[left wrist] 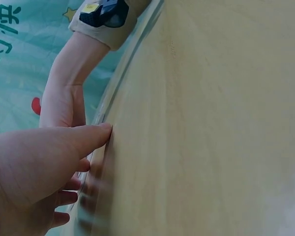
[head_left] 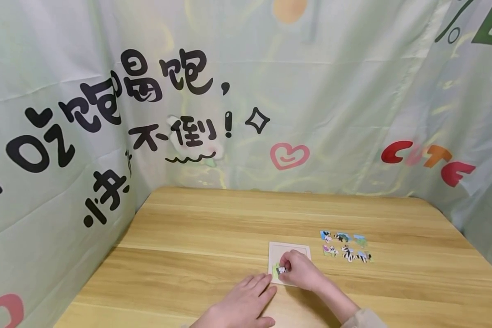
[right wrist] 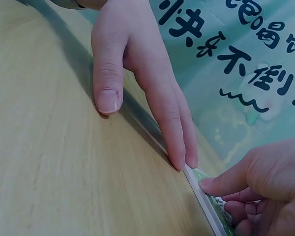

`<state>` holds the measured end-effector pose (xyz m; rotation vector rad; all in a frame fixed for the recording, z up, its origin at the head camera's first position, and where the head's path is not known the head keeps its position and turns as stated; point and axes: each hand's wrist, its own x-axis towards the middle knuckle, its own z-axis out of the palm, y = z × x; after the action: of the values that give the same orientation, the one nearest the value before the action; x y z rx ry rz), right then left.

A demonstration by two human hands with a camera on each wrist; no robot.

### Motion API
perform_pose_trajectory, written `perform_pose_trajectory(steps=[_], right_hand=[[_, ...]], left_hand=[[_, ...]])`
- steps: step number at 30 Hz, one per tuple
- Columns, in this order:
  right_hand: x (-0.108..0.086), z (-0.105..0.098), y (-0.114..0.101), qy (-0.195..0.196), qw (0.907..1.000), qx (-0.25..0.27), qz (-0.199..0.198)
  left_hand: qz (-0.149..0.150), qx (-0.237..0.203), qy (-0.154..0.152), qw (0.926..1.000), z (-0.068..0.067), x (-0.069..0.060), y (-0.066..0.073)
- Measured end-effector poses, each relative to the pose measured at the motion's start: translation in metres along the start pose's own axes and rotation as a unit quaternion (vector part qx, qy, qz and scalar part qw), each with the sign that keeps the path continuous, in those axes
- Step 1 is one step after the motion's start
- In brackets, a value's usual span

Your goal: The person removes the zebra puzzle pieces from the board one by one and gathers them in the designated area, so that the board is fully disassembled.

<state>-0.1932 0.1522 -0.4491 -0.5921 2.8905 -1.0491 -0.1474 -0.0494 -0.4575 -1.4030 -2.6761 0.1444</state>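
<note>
A square, pale puzzle board (head_left: 275,250) with a raised rim lies near the front of the table. My right hand (head_left: 302,269) is over it, thumb and fingers pinching a small puzzle piece (head_left: 281,270) at its lower left corner, by a green printed patch; the fingers partly hide the piece. My left hand (head_left: 246,298) rests on the table with its fingers extended, and the fingertips touch the board's near left corner. In the right wrist view, the left fingertips meet the board's edge (right wrist: 202,199) beside the right thumb.
Several loose puzzle pieces (head_left: 347,253) with animal pictures lie in two rows right of the board. The wooden table (head_left: 188,228) is bordered at the back and sides by a printed cloth curtain (head_left: 332,114). A dark wrist device (left wrist: 105,13) sits on the right sleeve.
</note>
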Motion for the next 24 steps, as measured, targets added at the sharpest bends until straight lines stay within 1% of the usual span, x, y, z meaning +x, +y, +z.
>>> perform_pose_trajectory(steps=[7,12,15,20,24], right_hand=[[0.0019,-0.0005,0.0008,-0.006,0.9998,0.021,0.002],[0.0021,-0.0011,0.0039,-0.008,0.9988,0.047,0.004],[0.0019,-0.0019,0.0049,-0.007,0.9977,0.066,0.01],[0.0007,-0.0028,0.0049,-0.007,0.9944,0.103,0.023],[-0.0005,-0.0042,0.0044,-0.006,0.9893,0.14,0.04]], left_hand=[[-0.005,0.003,-0.007,1.0,-0.0005,0.0006,0.0005],[-0.003,0.016,0.005,0.9999,0.0003,0.0013,0.001],[-0.002,0.018,0.007,0.9998,0.0005,0.0016,0.0011],[-0.002,0.016,0.002,0.9999,0.0006,0.0015,0.0009],[-0.001,0.011,-0.002,0.9999,0.0002,0.0014,0.0005]])
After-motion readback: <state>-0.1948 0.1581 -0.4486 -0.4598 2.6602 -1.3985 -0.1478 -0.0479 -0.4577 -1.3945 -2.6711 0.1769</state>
